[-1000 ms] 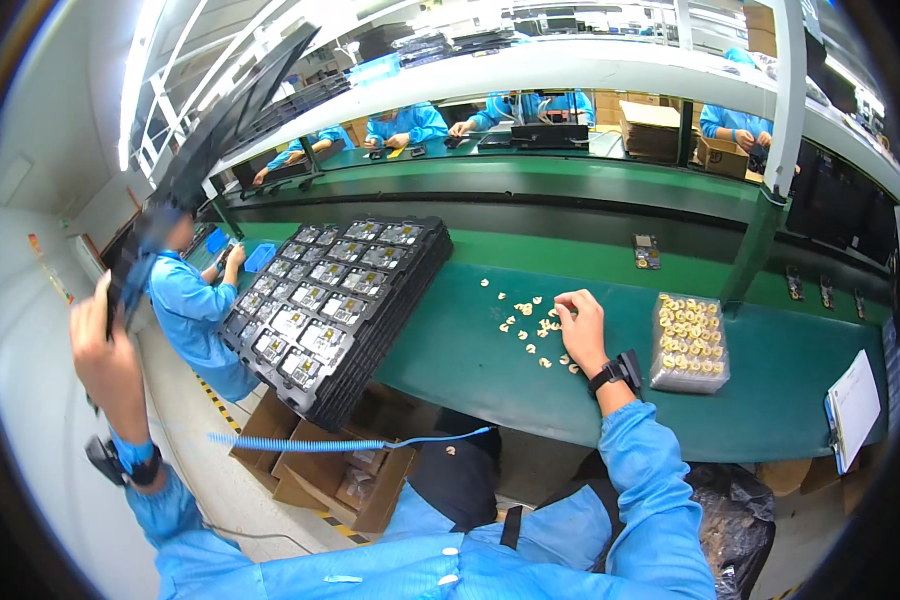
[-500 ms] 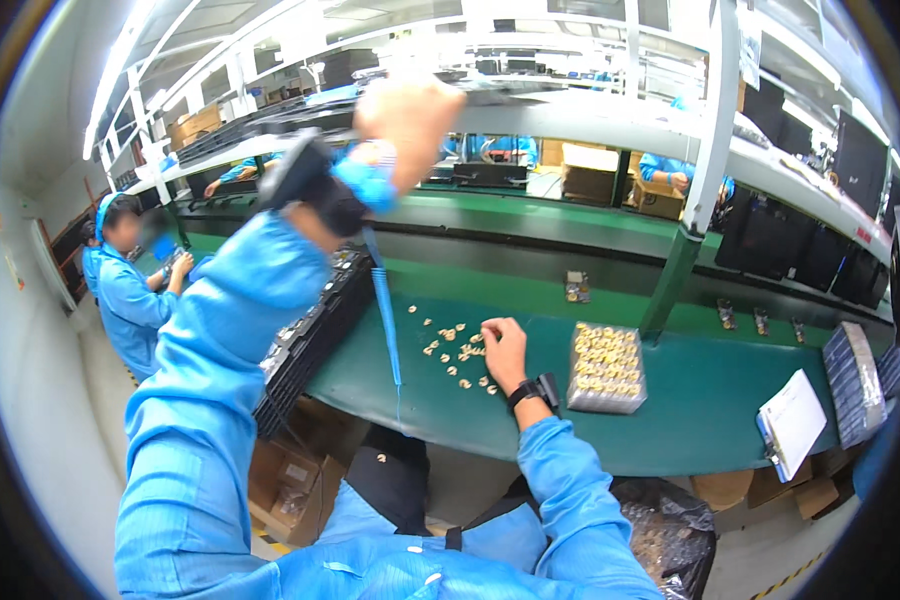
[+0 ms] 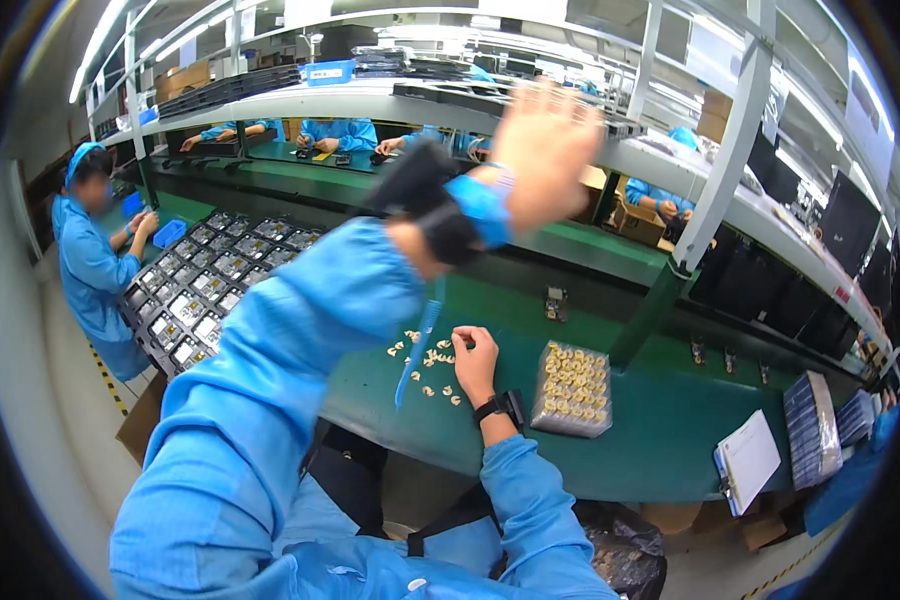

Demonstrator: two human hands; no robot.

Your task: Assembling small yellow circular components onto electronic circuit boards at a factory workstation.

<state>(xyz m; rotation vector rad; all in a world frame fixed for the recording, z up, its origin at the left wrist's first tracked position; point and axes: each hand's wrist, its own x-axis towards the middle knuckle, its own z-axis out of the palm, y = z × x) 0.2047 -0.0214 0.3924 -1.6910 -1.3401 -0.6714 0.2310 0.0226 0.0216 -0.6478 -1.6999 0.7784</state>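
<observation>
My left hand is raised above the bench in front of the shelf, blurred, with its fingers stretched out and nothing visible in it. It wears a blue wristband, and a black device is strapped to that forearm. A blue coiled cord hangs below the arm. On the green bench, my right hand has its fingers closed beside scattered small cream-coloured curved pieces; what the fingertips hold is hidden. Right of it stands a clear plastic tray stack with rows of yellowish pieces on top.
A black tray of metal-and-board units lies at the left, near a seated co-worker. Ahead are a shelf and its slanted post. A clipboard and wrapped grey stacks are at the right.
My raised left hand has swung to the right. My right hand stays by the small pieces. The view has shifted, and the black tray at the left shows more fully.
</observation>
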